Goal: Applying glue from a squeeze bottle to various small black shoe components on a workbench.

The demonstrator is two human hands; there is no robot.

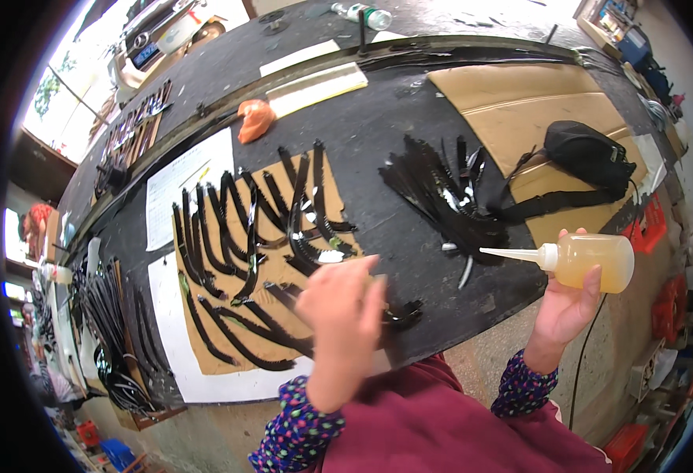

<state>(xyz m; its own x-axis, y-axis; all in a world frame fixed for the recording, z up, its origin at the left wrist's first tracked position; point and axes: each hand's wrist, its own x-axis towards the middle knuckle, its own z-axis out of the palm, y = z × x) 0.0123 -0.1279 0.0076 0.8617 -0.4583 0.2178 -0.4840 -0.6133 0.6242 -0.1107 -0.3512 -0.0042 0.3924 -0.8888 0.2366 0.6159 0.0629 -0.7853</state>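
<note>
My right hand (564, 314) grips a squeeze bottle (603, 263) of yellowish liquid. The bottle lies on its side in the air past the table's front edge, its long white nozzle pointing left. Over the near edge of the cardboard sheet (219, 347) hovers my left hand (341, 303), blurred, so whether its fingers hold anything is unclear. Close beside it is a short black strip piece (403, 314), partly hidden. Curved black strips (236, 335) lie in rows on the cardboard. A thick bundle of similar black strips (441, 193) rests on the table to the right.
Across the black table (393, 102) runs a raised rail (409, 52). A black pouch with a strap (587, 154) lies on a large cardboard piece (531, 98). Farther off are an orange crumpled lump (256, 120), paper sheets (315, 88) and a clear bottle (368, 17). Long black strips (106, 315) hang at left.
</note>
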